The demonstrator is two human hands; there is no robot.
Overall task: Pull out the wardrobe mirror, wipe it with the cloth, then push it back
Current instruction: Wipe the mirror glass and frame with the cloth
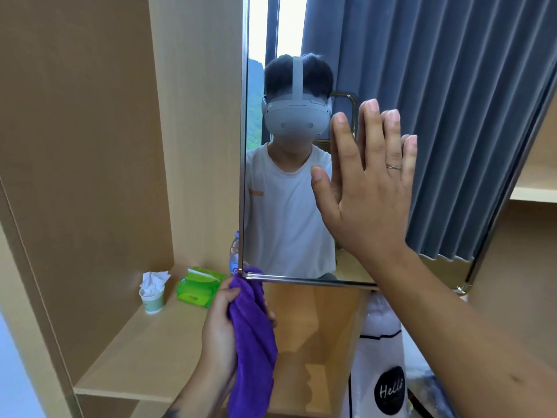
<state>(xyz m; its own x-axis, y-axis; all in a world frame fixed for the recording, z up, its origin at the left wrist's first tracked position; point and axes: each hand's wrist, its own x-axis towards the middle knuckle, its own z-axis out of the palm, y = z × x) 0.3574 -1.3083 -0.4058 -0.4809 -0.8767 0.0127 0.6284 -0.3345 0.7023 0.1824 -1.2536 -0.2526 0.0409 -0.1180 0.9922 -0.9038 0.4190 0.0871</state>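
A person stands before a wardrobe mirror point(391, 86) that hangs between light wood panels, its metal-edged lower corner just above a wooden shelf point(144, 342). The right hand point(366, 188) lies flat against the glass, fingers straight and close together, a thin ring point(394, 167) on one of them. The left hand point(221, 330) grips a purple cloth point(253, 342) bunched in curled fingers; the cloth's upper end touches the mirror's bottom-left corner and the rest hangs down past the wrist. On the shelf to the left sit a paper cup point(153, 298) stuffed with white tissue, a green tissue pack point(199, 288) and, partly hidden behind the mirror's edge, a clear plastic bottle point(234, 254). Below the right forearm stands a white bag point(379, 351) with a black "Hello" disc. The glass reflects blue-grey curtains and the person in a white T-shirt and headset.
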